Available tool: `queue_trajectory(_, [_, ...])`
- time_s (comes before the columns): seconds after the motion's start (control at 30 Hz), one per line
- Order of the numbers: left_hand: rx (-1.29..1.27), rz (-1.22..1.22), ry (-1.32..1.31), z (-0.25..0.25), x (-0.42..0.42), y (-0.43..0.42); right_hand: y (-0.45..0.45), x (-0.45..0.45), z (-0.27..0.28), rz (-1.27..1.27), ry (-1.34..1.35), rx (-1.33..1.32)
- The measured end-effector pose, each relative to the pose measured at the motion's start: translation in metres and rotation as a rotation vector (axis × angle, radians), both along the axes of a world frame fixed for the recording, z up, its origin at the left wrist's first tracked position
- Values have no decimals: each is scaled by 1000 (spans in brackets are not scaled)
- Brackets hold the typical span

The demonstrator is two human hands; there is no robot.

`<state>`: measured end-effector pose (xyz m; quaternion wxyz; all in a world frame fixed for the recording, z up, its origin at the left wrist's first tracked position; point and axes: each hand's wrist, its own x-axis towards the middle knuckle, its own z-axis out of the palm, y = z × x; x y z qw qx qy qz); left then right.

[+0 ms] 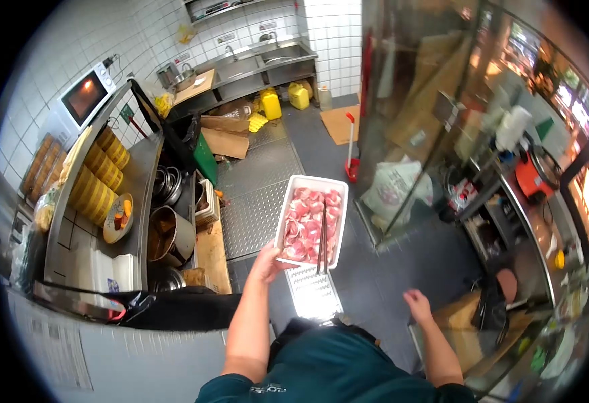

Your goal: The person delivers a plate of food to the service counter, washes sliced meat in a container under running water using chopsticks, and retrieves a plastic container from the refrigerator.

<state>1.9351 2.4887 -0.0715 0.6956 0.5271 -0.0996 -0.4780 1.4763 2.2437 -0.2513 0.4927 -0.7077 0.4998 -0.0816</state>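
A white rectangular tray (342, 242) of raw sliced meat (304, 221) is held out in front of my body. My left hand (265, 263) is closed on its near left corner, with the thumb by the rim. A pair of dark chopsticks (322, 235) lies across the meat, their ends sticking out past the near rim. My right hand (418, 305) hangs low at my side above the dark floor, fingers loosely bent and partly apart, with nothing visible in it.
Shelving at left holds stacked yellow bowls (93, 195), a plate (118, 218) and a large pot (171, 235). A glass panel (408, 134) and a counter (526, 215) stand at right. Sinks (237, 69) and yellow jugs (271, 104) are at the back. A red-handled dustpan (352, 168) stands ahead.
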Motion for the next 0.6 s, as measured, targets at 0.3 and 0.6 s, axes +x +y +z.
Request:
queue_trajectory(0.3, [35, -235, -61, -16, 253, -116, -158, 496, 124, 90, -764, 671])
queue_trajectory(0.6, [145, -625, -128, -18, 567, -299, -253, 734, 89, -210, -901, 744])
